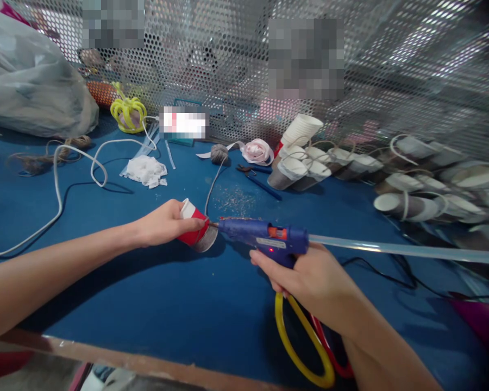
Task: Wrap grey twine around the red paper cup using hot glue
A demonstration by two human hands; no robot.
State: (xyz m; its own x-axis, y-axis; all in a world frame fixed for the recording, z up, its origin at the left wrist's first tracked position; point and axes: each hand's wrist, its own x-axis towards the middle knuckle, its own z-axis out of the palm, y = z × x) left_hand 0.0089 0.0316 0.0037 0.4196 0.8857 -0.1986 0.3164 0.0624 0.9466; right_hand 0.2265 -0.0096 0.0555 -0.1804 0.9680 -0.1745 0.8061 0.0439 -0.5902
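Note:
Tilted on its side, a red and white paper cup (193, 231) with grey cord wound around one end is gripped by my left hand (163, 224). My right hand (305, 274) is closed around a blue hot glue gun (248, 232), whose red light shows. The gun's nozzle meets the cup by the cord; whether it touches is hard to tell. A long clear glue stick (391, 247) sticks out of the gun's back. Grey cord (212, 187) runs from the cup to a small ball of cord (219, 153). Yellow-handled scissors (297, 342) lie beneath my right wrist.
Several wrapped cups with cord handles (424, 206) stand and lie at the right. Pliers (256, 176), a pink ribbon roll (257, 152) and white scraps (146, 171) lie beyond my hands. A white cable (57, 184) crosses the left; a perforated metal screen (228, 65) borders the back.

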